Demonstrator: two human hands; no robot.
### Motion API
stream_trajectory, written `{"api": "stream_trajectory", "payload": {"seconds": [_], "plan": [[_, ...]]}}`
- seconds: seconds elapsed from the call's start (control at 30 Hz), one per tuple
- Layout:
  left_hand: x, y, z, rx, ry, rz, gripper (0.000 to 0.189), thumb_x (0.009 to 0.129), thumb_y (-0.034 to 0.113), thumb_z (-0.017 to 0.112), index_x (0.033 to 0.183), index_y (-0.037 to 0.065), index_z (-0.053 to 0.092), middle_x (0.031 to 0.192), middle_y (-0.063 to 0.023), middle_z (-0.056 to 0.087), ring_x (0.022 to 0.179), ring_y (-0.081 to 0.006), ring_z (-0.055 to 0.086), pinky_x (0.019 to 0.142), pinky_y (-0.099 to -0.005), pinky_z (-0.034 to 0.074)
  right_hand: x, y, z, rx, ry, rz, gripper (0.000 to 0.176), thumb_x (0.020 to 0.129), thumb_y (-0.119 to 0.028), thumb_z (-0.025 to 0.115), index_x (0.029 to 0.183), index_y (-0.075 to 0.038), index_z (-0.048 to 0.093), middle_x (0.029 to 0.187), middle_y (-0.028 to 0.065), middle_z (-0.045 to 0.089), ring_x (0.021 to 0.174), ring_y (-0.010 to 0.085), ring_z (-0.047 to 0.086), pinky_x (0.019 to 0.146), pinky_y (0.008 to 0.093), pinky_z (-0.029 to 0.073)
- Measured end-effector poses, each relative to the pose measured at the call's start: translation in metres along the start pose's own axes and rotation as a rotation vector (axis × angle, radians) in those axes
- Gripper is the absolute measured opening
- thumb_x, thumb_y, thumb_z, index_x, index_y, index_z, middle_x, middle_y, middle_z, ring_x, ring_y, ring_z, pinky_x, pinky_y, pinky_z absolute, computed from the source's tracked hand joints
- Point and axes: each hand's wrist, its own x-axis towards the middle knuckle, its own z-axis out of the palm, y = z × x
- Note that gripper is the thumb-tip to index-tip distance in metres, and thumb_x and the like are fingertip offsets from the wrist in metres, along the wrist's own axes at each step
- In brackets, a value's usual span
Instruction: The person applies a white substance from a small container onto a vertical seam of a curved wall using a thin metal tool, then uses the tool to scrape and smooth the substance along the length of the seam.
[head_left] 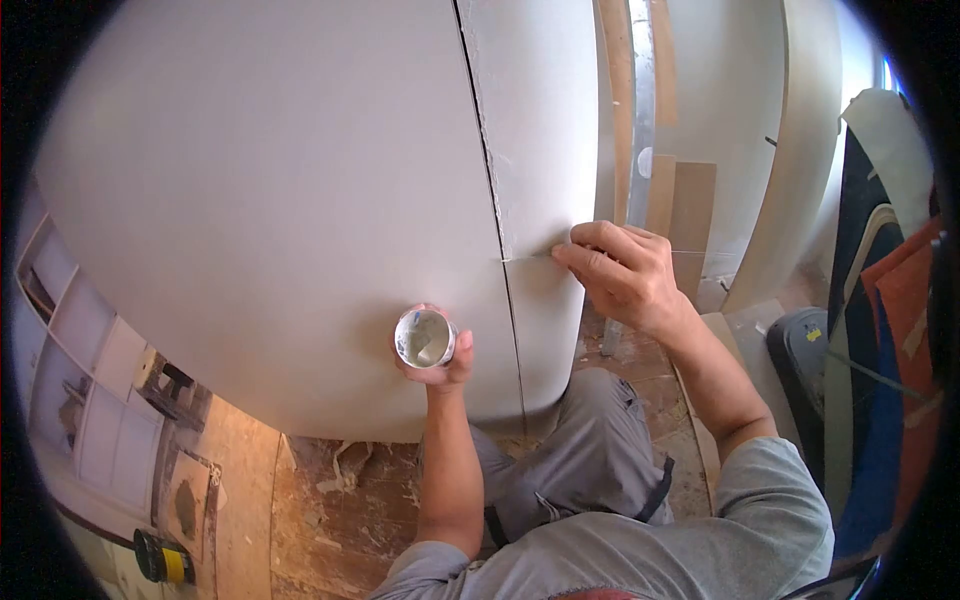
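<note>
My left hand is wrapped round a small round tub, its open top facing me. Pale paste lies inside and smears the rim. A large, smooth off-white curved panel fills the space ahead, split by a dark, narrow seam with rough pale filler along its right side. At the panel's right edge, my right hand is closed in a pinch, fingertips at the surface. What it pinches is too small or hidden to name. A faint line runs from the fingertips to the seam.
To the right stand a metal strip, wooden boards and a dark case beside hanging cloths. White shelving and a black-and-yellow container are at left. The wooden floor is stained and littered with scraps.
</note>
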Motion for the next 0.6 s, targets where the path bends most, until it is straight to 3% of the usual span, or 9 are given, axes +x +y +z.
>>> {"api": "stream_trajectory", "payload": {"seconds": [0.27, 0.33, 0.43, 0.6], "plan": [[-0.004, -0.001, -0.002, -0.029, -0.007, -0.048, 0.074, 0.090, 0.030, 0.090, 0.146, -0.005, 0.055, 0.109, -0.0134, 0.068, 0.092, -0.0224, 0.063, 0.076, -0.0370, 0.057, 0.021, 0.011, -0.002, -0.041, 0.082, -0.041, 0.027, 0.074, 0.002, 0.083, 0.099, -0.009, 0.080, 0.094, 0.0030, 0.072, 0.069, 0.0175, 0.071, 0.057, 0.0328, 0.058], [-0.003, -0.003, -0.002, -0.015, 0.018, -0.035, 0.073, 0.082, 0.028, 0.093, 0.134, -0.005, 0.054, 0.107, -0.0145, 0.068, 0.085, -0.0250, 0.068, 0.073, -0.0396, 0.060, 0.025, 0.014, -0.001, -0.045, 0.117, -0.057, 0.028, 0.074, 0.003, 0.085, 0.099, -0.009, 0.080, 0.094, 0.0033, 0.073, 0.069, 0.0177, 0.072, 0.057, 0.0324, 0.058], [-0.004, -0.002, -0.003, -0.030, 0.035, -0.059, 0.073, 0.082, 0.028, 0.093, 0.134, -0.005, 0.054, 0.106, -0.0141, 0.067, 0.086, -0.0248, 0.067, 0.072, -0.0395, 0.059, 0.032, 0.016, -0.002, -0.005, 0.213, -0.043, 0.028, 0.074, 0.003, 0.086, 0.099, -0.009, 0.079, 0.094, 0.0035, 0.073, 0.070, 0.0177, 0.072, 0.057, 0.0320, 0.059], [-0.004, -0.004, -0.004, -0.018, 0.022, -0.027, 0.074, 0.082, 0.028, 0.093, 0.135, -0.005, 0.054, 0.107, -0.0137, 0.067, 0.087, -0.0247, 0.067, 0.073, -0.0393, 0.059, 0.019, 0.008, -0.008, 0.022, 0.089, -0.047, 0.027, 0.074, 0.001, 0.087, 0.098, -0.010, 0.079, 0.093, 0.0025, 0.073, 0.069, 0.0176, 0.072, 0.057, 0.0325, 0.059]]}}
